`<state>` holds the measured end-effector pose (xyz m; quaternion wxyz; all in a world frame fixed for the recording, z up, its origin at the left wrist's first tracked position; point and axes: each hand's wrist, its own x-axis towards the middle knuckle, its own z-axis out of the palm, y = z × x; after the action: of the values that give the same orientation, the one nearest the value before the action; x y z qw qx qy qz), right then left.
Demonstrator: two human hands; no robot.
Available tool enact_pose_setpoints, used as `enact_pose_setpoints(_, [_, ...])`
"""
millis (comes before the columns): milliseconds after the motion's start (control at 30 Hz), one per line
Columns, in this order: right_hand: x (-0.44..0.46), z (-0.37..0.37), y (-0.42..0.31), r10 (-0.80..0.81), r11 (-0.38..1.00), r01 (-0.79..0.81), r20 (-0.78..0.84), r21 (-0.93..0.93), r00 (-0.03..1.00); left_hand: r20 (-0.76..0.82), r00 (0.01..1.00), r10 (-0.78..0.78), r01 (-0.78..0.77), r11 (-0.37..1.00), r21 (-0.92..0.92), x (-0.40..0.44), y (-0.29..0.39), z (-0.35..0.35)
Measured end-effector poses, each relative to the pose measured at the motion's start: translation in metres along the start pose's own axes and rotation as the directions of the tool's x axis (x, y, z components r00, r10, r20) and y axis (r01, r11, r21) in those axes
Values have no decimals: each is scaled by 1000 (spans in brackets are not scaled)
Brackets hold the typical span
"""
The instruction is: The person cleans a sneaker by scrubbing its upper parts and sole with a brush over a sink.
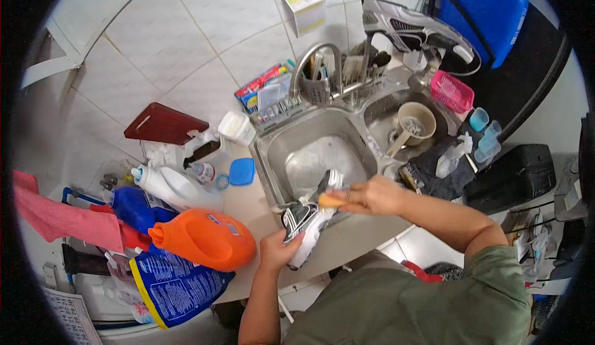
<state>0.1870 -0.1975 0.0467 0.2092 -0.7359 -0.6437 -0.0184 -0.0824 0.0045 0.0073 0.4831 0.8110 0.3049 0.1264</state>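
Note:
A grey, white and black sneaker (310, 221) is held at the front edge of the left sink basin (319, 153), its far end over the basin. My left hand (280, 250) grips the near end of the sneaker. My right hand (372, 196) is closed on a brush with an orange-tan handle (333, 199), which touches the shoe's upper side. The brush's bristles are mostly hidden.
Left are an orange jug (214, 239), a white bottle (176, 187) and a blue bag (176, 283). The faucet (338, 66) rises behind the basins. A beige pot (416, 122) sits in the right basin; another sneaker (421, 29) stands behind it.

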Motion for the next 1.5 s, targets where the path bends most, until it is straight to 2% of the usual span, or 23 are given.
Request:
enact_pose_setpoints(100, [4, 13, 44, 123, 992, -126, -124, -13, 985, 28, 1000, -5, 4, 1000, 26, 2, -13, 7])
enact_pose_setpoints(200, [-1, -21, 1, -39, 999, 37, 112, 14, 993, 9, 999, 50, -50, 995, 85, 6, 2, 1])
enact_pose_setpoints(233, [-4, -3, 14, -51, 997, 52, -25, 54, 998, 23, 999, 30, -32, 997, 64, 7, -4, 1])
enact_pose_setpoints(333, [0, 3, 42, 160, 984, -165, -86, -62, 983, 9, 998, 69, -69, 995, 70, 4, -5, 3])
enact_pose_setpoints(367, [-8, 3, 33, 70, 997, -71, -39, -31, 997, -12, 996, 94, -93, 992, 85, 6, -3, 2])
enact_pose_setpoints(467, [-8, -5, 30, 85, 996, -85, -9, -2, 996, -3, 1000, -11, 11, 1000, 7, 5, -3, 4])
enact_pose_setpoints(500, [4, -7, 40, 148, 989, -149, -101, -3, 984, 0, 1000, 15, -15, 999, 36, 2, -4, 6])
enact_pose_setpoints(567, [-5, -10, 25, 40, 999, -40, -19, 10, 999, -16, 996, 85, -83, 991, 101, 6, -1, 2])
enact_pose_setpoints(633, [-6, -12, 14, -3, 1000, 3, 7, 24, 1000, -11, 1000, 14, -15, 999, -44, 7, -13, 7])
enact_pose_setpoints(667, [-8, -5, 22, 100, 995, -100, -4, -2, 995, 8, 1000, -19, 20, 994, -112, 4, -18, 8])
enact_pose_setpoints(733, [1, 0, 46, 277, 957, -280, -48, -79, 960, 19, 999, 33, -32, 999, -25, 1, -7, 6])
enact_pose_setpoints(767, [-8, 7, 40, 201, 978, -195, -73, 72, 977, 18, 998, 63, -63, 998, 21, 5, -2, 4])
enact_pose_setpoints(867, [-11, -2, 27, 144, 982, -145, 12, 119, 989, 41, 998, -39, 41, 998, -47, 2, -10, 4])
enact_pose_setpoints(900, [-2, -8, 38, 251, 968, -251, -10, 33, 968, 40, 999, 3, -2, 1000, -23, 0, -4, 4])
enact_pose_setpoints(967, [-5, -19, 22, 127, 992, -127, 34, 6, 991, 12, 994, 106, -107, 994, 29, 4, 14, 1])
enact_pose_setpoints(1033, [-5, -23, 13, 33, 999, -33, 65, -2, 997, 2, 998, 65, -65, 998, -28, 7, 12, 3])
enact_pose_setpoints(1133, [-1, -1, 49, 241, 967, -246, -75, -64, 968, 10, 999, 48, -48, 999, -17, 0, 16, 3])
enact_pose_setpoints(1200, [-9, -2, 16, 36, 999, -37, -80, -15, 996, -20, 998, 63, -62, 998, 18, 5, 25, 3])
enact_pose_setpoints(1233, [-9, -1, 9, 32, 999, -33, -55, -9, 998, -40, 998, 45, -44, 999, 28, 1, 25, 6])
enact_pose_setpoints(1267, [-10, 2, 3, 36, 999, -36, -37, -5, 999, -53, 998, 35, -33, 999, 41, 2, 25, 9])
enact_pose_setpoints(1367, [-3, 11, 5, 275, 943, -285, -80, -174, 958, -47, 999, 25, -18, 989, 149, 7, 37, 15])
enact_pose_setpoints(1467, [-8, 13, -24, 105, 992, -110, -69, -68, 992, -108, 993, 40, -21, 985, 171, 11, 60, 16])
enact_pose_setpoints(1500, [-5, 16, -15, 216, 966, -222, -60, -130, 975, -113, 993, 20, -1, 985, 170, 11, 63, 16])
